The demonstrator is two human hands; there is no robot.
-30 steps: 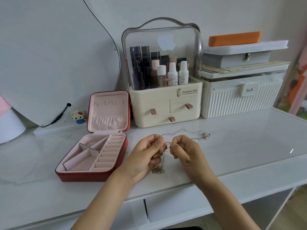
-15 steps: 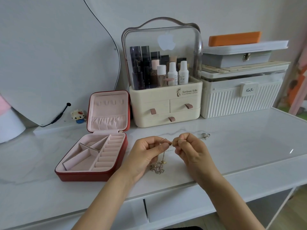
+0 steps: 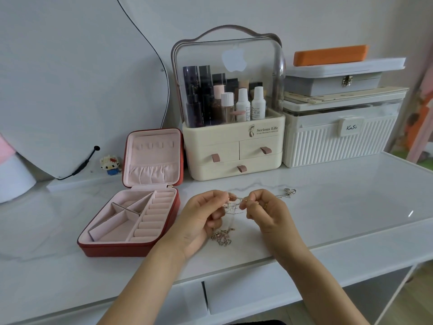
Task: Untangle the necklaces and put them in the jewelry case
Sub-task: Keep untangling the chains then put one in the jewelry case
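On the white marble desk (image 3: 328,207), centre frame, the left hand (image 3: 199,221) and right hand (image 3: 269,214) pinch the tangled necklaces (image 3: 232,205) between thumb and fingertips. Best to tease loops apart gently without tugging; the open jewelry case (image 3: 121,231) waits at lower left.

Left hand (image 3: 199,219) and right hand (image 3: 269,213) pinch thin tangled metal necklace chains (image 3: 230,207) above white marble-look tabletop (image 3: 339,207); pendant cluster (image 3: 221,238) dangles; open red jewelry case with pink lining (image 3: 131,219) sits left — compartments bare.

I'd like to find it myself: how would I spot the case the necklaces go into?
Start at the cream cosmetics organizer standing at the back of the white table. Just left of it lies the jewelry case, nearer the table's front edge. Alone among the boxes, it is red, open, and lined pink.
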